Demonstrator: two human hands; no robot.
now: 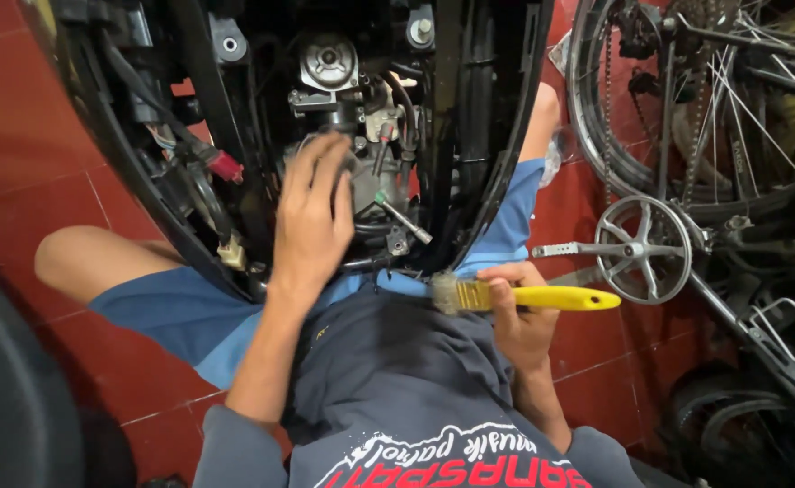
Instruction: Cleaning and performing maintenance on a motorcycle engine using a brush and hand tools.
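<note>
**Hands at the open scooter body: one on the engine, one holding a brush**

Left hand (311,217) reaches forward into the opened scooter body (470,117), its fingers spread and curved over the grey metal engine part (372,185) in the middle of the bay; the palm faces down and covers what lies beneath, so I cannot tell whether it grips anything or only rests there. Just left of the hand a red connector (227,167) hangs among black cables, and lower down a pale plug (233,254) sits near the black shell's edge. Above the hand a round silver cap (329,60) tops the engine.

Right hand (517,316) is closed around a paintbrush (528,296) with a yellow handle, held level across the lap, bristles pointing left toward the scooter's lower edge and the handle's end pointing right. The brush is clear of the engine, just in front of the dark grey shirt.

To the right stands a bicycle, its silver chainring (643,249) and crank near the brush handle's tip, a spoked wheel (686,99) behind. Red floor tiles (18,136) lie underneath.
</note>
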